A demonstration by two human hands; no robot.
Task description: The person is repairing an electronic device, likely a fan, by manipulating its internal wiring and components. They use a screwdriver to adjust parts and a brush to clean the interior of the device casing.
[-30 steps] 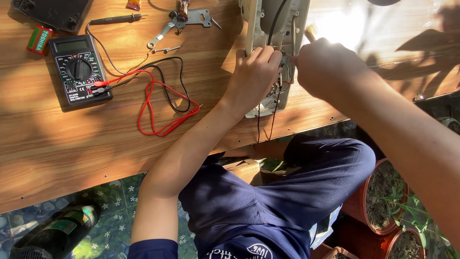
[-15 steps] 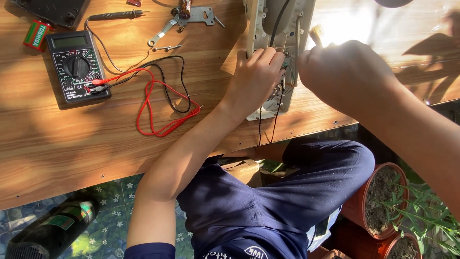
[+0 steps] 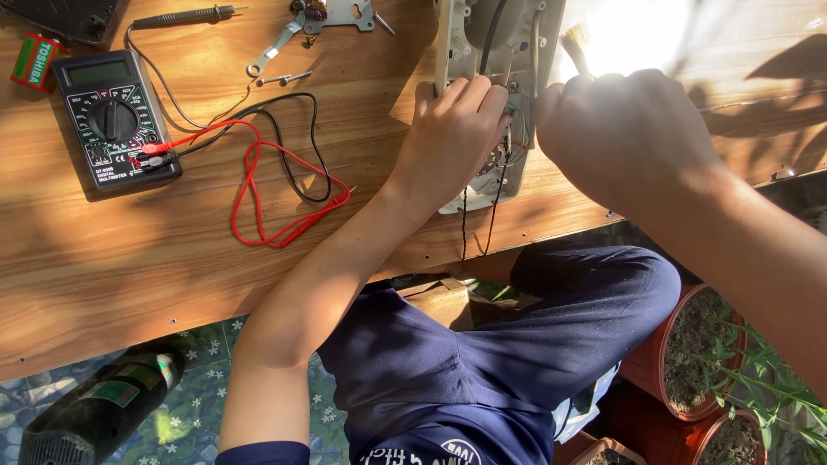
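The person sat at a wooden desk (image 3: 172, 258) with an opened pale plastic appliance casing (image 3: 500, 52) lying near its front edge, thin dark wires trailing from it over the lip. The left hand (image 3: 452, 129) lay on the casing, its fingers (image 3: 469, 90) curled over the exposed inner parts and pressing down on them. The right hand (image 3: 629, 133) hovered just beside the casing's right side, its fingers turned away from view, so I could not tell whether they gripped anything; a small pale brush tip (image 3: 575, 43) showed just above that hand, washed out by strong sunlight.

Well to the left lay a black multimeter (image 3: 116, 120) with its dial in the middle, red and black test leads (image 3: 267, 185) looped loosely across the wood between it and the left forearm. A black probe (image 3: 177, 17) rested near the far edge, with a metal bracket (image 3: 340, 13) and a small spanner (image 3: 271, 47) close by. A green and red battery (image 3: 34, 62) sat at the far left. Below the desk, terracotta plant pots (image 3: 689, 362) stood by the person's knee.
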